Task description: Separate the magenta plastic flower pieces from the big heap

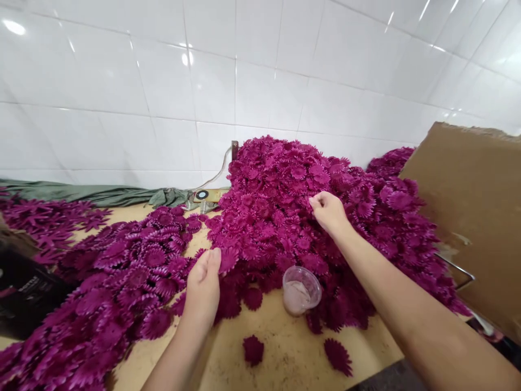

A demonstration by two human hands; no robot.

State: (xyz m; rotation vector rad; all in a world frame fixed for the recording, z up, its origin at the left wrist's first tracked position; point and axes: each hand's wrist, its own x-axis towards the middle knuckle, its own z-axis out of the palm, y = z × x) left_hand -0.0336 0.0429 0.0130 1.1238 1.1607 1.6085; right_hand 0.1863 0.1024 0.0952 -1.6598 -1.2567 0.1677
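My left hand [204, 279] is closed, with a magenta artificial flower [229, 259] pinched between thumb and fingers. My right hand [329, 210] reaches to the large heap of magenta flowers [268, 217]; its thumb and fingertips are pinched together at the heap's surface. Whatever sits in that pinch is too small to make out. Between my forearms a clear plastic cup [302, 290] with a pale pinkish paste inside leans at the heap's front edge. Two single flower pieces, a small one [253, 350] and a larger one [337, 357], lie on the tabletop [288, 361].
At the left spreads another pile of magenta flowers [134, 282], beside a dark package [24, 288]. A green cloth [81, 190] runs along the tiled wall [163, 81], near a phone-like device [209, 195]. A cardboard sheet [476, 217] stands at the right.
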